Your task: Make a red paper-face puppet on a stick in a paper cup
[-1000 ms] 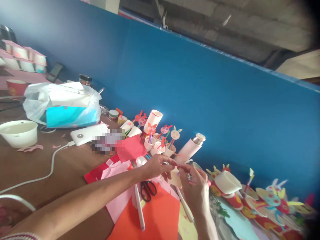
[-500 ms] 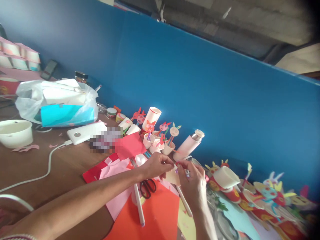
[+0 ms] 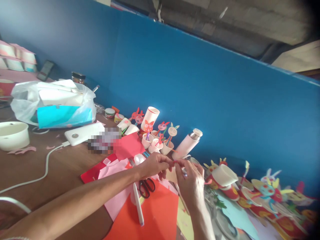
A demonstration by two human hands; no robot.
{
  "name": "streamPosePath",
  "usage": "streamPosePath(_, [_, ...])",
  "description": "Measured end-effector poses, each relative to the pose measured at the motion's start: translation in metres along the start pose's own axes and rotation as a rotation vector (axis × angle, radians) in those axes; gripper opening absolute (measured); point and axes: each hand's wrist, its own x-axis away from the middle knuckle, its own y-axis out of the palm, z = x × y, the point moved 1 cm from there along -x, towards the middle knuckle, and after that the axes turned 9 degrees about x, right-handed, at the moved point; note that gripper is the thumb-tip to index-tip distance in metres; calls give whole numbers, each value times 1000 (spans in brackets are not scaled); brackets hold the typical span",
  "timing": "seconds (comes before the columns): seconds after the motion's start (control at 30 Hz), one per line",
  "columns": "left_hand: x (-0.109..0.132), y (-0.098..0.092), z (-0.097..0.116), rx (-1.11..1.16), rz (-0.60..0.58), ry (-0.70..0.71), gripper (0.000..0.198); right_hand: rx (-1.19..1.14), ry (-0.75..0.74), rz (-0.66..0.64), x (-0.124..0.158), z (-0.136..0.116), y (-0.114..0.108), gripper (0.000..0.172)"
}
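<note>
My left hand [image 3: 158,165] and my right hand [image 3: 190,176] meet above the papers, fingertips almost touching. Both are closed in a pinch on a small red piece [image 3: 174,162], mostly hidden by the fingers. Just under them shows something cream-coloured [image 3: 171,175], partly covered by my right hand. Below lie black-handled scissors [image 3: 147,187] and a white marker [image 3: 138,205], on orange-red paper [image 3: 152,216] and pink paper [image 3: 113,190]. Small paper cups [image 3: 167,147] with paper animal faces on sticks stand just beyond my hands.
A pale pink thermos [image 3: 186,145] leans in view by the blue partition [image 3: 200,83]. Decorated red cups [image 3: 231,192] crowd the right side. A plastic bag [image 3: 22,100], a white power bank [image 3: 83,134] with its cable, and a white bowl [image 3: 13,136] occupy the left.
Both hands have stayed in nearly the same place, and their fingertips have drawn closer together around the small red piece. The whole view has shifted slightly.
</note>
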Motion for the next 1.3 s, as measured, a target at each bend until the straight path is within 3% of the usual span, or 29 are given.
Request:
streamPosePath(0.27, [-2, -2, -5, -185, 7, 49, 21, -18, 17, 19, 0, -2, -1, 12])
streamPosePath(0.67, [4, 1, 4, -580, 239, 243, 16, -113, 68, -83, 1, -4, -1, 11])
streamPosePath(0.93, [1, -1, -3, -437, 147, 165, 23, -164, 115, -146, -1, -4, -5, 12])
streamPosePath(1.3, [-2, -3, -9, -304, 121, 110, 17, -182, 87, -159, -4, -6, -3, 16])
